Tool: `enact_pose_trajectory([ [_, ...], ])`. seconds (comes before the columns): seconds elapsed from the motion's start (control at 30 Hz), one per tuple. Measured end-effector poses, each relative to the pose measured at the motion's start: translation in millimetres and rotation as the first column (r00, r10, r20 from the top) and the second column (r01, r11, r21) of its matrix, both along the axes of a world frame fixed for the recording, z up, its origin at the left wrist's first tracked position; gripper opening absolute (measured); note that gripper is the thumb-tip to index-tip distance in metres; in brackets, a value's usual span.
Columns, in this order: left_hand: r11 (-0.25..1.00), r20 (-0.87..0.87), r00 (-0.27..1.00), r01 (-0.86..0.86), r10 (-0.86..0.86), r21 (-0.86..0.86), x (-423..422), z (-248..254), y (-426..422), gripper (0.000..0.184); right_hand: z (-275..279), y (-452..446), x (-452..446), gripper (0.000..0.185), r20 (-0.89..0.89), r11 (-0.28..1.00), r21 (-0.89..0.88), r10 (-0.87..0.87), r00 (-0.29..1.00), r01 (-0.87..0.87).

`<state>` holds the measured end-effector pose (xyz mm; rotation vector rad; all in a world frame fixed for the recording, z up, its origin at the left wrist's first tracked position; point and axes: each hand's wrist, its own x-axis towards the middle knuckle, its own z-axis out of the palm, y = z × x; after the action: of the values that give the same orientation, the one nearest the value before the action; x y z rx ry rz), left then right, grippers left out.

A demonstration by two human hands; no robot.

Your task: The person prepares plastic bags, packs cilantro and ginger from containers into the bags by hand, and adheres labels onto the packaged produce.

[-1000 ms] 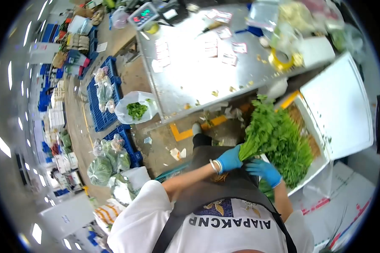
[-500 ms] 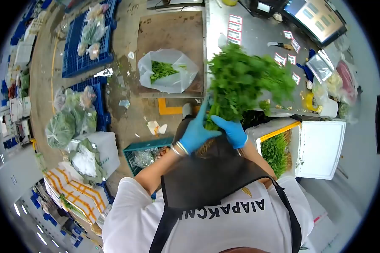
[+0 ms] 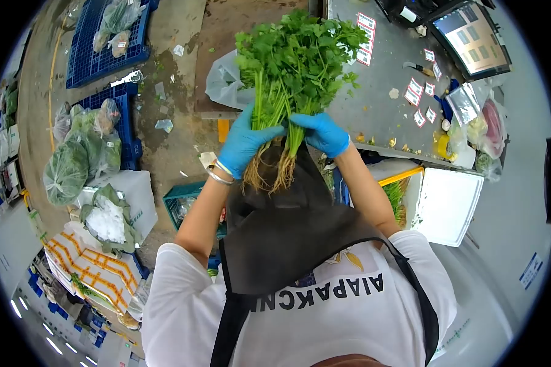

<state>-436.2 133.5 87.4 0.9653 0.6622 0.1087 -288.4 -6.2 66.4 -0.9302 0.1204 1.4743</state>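
Observation:
In front of my chest I hold a bunch of celery (image 3: 303, 67), its leaves pointing away from me and its stringy roots (image 3: 283, 171) hanging toward my dark apron (image 3: 288, 244). My left hand (image 3: 243, 142), in a blue glove, is closed round the lower stems on the left. On the right, the gloved fingers of my right hand (image 3: 324, 133) pinch stems just above the roots. The stems part into two clumps between my hands. Partly hidden behind the leaves, a clear plastic bag (image 3: 221, 82) lies on a brown board (image 3: 217, 30).
A metal table (image 3: 379, 116) at the right carries label sheets, a knife (image 3: 417, 68), yellow tape (image 3: 442, 147) and a monitor (image 3: 471, 40). Below it stands an open foam box (image 3: 447, 205) with greens. Blue pallets (image 3: 107, 61), bagged vegetables (image 3: 73, 171) and a green crate (image 3: 180, 192) are at left.
The celery has swung from over the table to the left, in front of me, and now partly covers the plastic bag. Its roots show clearly, and my hands have moved up and left.

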Motion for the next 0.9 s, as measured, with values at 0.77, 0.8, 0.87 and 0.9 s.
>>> enact_pose_trajectory([
  [0.77,0.955,-0.135,0.953,0.286,-0.273,0.083,95.2,-5.3,-59.9,0.057,-9.3,-149.5,135.9,0.051,0.258,0.989,-0.132,0.093,0.962,-0.060],
  [0.8,0.950,-0.094,0.952,0.301,-0.293,0.084,97.9,-8.1,-63.9,0.057,-10.8,-178.2,151.1,0.053,0.249,0.989,-0.149,0.050,0.967,-0.012],
  [0.87,0.938,-0.015,0.942,0.337,-0.337,0.078,97.4,-24.2,-76.1,0.057,-18.7,-239.3,180.1,0.054,0.334,0.970,-0.138,-0.146,0.931,0.202],
  [0.9,0.945,-0.021,0.947,0.321,-0.321,0.062,97.7,-30.6,-83.6,0.053,-13.5,-263.6,195.0,0.048,0.419,0.945,-0.124,-0.228,0.879,0.304],
])
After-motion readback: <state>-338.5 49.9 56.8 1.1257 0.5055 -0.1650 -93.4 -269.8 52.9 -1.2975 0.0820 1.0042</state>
